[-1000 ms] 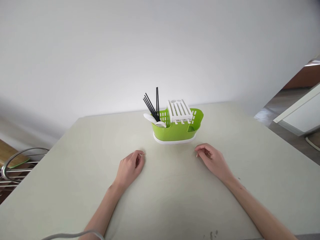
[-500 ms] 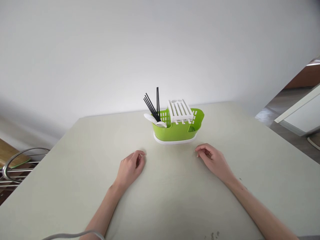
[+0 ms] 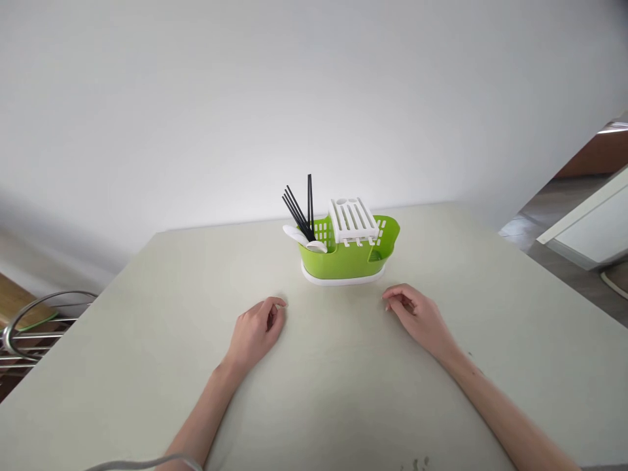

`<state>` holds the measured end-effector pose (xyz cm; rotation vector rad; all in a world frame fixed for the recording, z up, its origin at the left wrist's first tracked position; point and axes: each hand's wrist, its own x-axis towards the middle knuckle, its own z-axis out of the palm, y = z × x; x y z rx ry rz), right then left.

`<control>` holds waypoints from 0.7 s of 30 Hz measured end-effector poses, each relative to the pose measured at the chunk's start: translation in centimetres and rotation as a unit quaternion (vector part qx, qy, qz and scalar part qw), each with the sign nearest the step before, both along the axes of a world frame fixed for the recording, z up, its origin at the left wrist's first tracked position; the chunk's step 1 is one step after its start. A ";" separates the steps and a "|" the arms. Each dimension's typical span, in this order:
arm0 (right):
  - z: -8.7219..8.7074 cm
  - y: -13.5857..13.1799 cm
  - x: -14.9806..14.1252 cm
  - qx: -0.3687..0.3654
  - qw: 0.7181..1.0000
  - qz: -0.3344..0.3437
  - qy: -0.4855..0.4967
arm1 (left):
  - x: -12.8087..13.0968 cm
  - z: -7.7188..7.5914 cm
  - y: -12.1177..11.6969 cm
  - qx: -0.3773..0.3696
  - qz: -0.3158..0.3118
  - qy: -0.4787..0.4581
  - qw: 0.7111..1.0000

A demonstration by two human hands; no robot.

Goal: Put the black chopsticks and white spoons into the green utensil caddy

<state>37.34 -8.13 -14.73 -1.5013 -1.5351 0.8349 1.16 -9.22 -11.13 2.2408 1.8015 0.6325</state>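
My left hand (image 3: 256, 332) rests on the pale table, its fingers loosely curled in and nothing seen in them. To the right, my right hand (image 3: 418, 318) also lies on the table, fingers curled near the thumb and no object visible. Both are apart from the green plastic utensil holder (image 3: 338, 265), which stands upright beyond them; the right hand is closer to it. Several black chopsticks (image 3: 298, 214) lean in its left section, together with white spoons (image 3: 316, 247). A white slotted rack (image 3: 354, 219) with small hooks sits across the holder's middle. The right section shows its green inside.
Behind the table (image 3: 314, 366) rises a white wall (image 3: 304, 98). A metal wire rack (image 3: 36, 337) holding a wooden board (image 3: 19, 304) stands off the left edge. A grey cable (image 3: 142, 463) crosses my left forearm. Dark marks (image 3: 417, 463) spot the front of the tabletop.
Both hands stay where they were, still curled on the table. The whole view shifts slightly, with no object moved.
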 end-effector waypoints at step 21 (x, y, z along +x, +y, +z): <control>-0.6 0.0 0.0 0.009 1.000 0.001 -0.020 | -0.3 -0.3 -0.2 0.005 -0.002 -0.006 1.000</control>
